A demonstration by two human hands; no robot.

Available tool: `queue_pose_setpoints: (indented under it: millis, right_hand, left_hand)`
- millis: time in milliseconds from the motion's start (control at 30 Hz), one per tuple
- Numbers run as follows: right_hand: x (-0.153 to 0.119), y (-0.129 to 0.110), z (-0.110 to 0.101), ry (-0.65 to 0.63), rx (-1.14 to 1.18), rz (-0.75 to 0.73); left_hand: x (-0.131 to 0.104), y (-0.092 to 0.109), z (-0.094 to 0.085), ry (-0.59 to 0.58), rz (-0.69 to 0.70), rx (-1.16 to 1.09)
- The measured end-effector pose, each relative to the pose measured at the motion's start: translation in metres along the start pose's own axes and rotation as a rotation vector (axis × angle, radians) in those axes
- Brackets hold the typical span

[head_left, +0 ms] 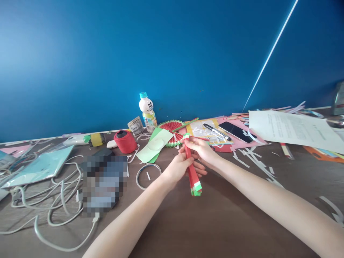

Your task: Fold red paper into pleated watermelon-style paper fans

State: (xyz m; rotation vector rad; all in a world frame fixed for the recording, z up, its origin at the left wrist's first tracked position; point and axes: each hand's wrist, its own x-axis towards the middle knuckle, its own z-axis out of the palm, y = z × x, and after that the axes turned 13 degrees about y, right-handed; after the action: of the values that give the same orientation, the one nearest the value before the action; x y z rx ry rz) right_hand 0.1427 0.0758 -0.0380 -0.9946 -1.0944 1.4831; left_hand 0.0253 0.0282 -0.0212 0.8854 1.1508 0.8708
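A narrow folded stack of red paper (191, 175) with green and white ends is held above the brown table, tilted lengthwise. My left hand (179, 166) closes round its middle, thumb on top. Nearer its far end, my right hand (198, 150) grips it between thumb and fingers. Behind my hands lies a pleated red paper fan (172, 128) with a green edge. Light green paper (155, 145) rests to the left of the fan, over a darker green piece.
A bottle (148, 114) and red tape roll (125, 142) stand at the back. White cables (64, 193) loop on the left. A pen (217, 132), phone (236, 131), paper strips (255, 163) and printed sheet (292, 129) lie on the right.
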Motion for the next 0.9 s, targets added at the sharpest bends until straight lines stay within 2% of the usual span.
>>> queue_pose_setpoints:
  millis: [100,267,367,500,533,633,700,767,867,900]
  right_hand:
    - [0.005,0.003,-0.003,0.079,0.045,-0.018]
    - [0.009,0.011,-0.007,0.154,0.081,-0.063]
    - [0.009,0.017,-0.008,0.147,0.035,-0.092]
    - [0.011,0.022,-0.010,0.172,-0.115,-0.221]
    - [0.010,0.022,-0.010,0.172,-0.151,-0.245]
    - [0.008,0.024,-0.008,0.098,-0.256,-0.285]
    - [0.006,0.025,-0.007,0.044,-0.373,-0.332]
    - [0.005,0.026,-0.007,0.047,-0.514,-0.398]
    - [0.006,0.029,-0.009,0.115,-0.636,-0.464]
    - [0.007,0.029,-0.010,0.141,-0.648,-0.484]
  left_hand:
    - [-0.002,-0.001,0.006,0.060,0.042,0.044]
    - [0.002,-0.008,0.004,0.061,0.068,0.094]
    - [0.003,-0.009,-0.001,0.050,0.089,0.205]
    - [0.001,0.002,-0.010,0.009,0.140,0.447]
    - [0.001,0.005,-0.013,0.070,0.188,0.544]
    - [0.005,0.012,-0.025,0.353,0.412,0.802]
    - [0.007,0.015,-0.033,0.407,0.442,0.876]
    - [0.008,0.019,-0.039,0.390,0.384,1.007]
    - [0.004,0.032,-0.047,0.239,0.309,1.213]
    - [0.002,0.038,-0.051,0.240,0.327,1.259]
